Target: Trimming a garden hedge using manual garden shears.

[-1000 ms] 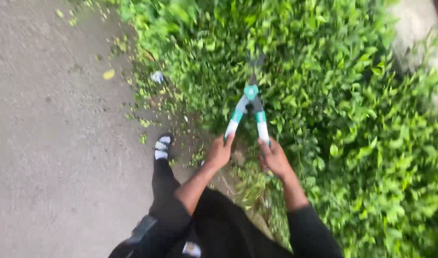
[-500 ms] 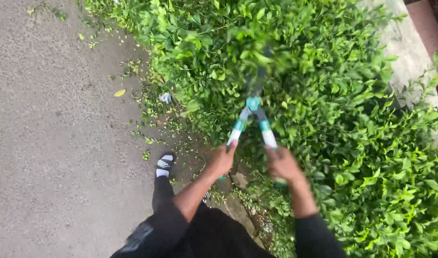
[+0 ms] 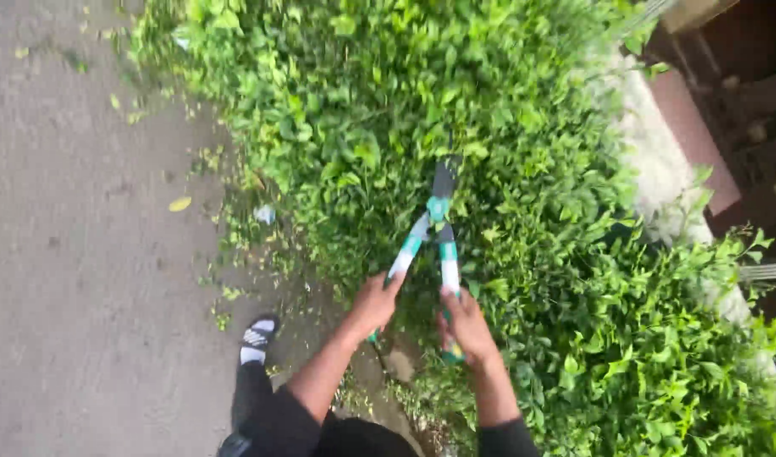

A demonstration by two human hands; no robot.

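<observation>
Two hands grip a pair of hedge shears [image 3: 432,233], seen from above by the head camera. Left hand [image 3: 372,303]: fingers wrapped closed around the left handle, whose white and teal shaft runs up toward 1 o'clock to the teal pivot. Right hand [image 3: 464,324]: fingers likewise closed around the right handle, which rises almost straight toward 12 o'clock. Both handles stand close together, meeting at a narrow angle at the pivot, and the dark blades above it lie shut or nearly so, their tips buried in foliage. Shears lie just right of frame centre, over the near face of a dense green hedge [image 3: 506,135] that fills the picture from 11 o'clock round to 5 o'clock. At 9 o'clock lies a grey paved path [image 3: 74,279], strewn along the hedge foot with small cut leaves [image 3: 223,296] and one yellow leaf [image 3: 180,204]. At 7 o'clock, the person's foot in a black and white sandal [image 3: 256,336] stands on the path. At 2 o'clock, beyond the hedge, runs a pale stone kerb [image 3: 659,161].
</observation>
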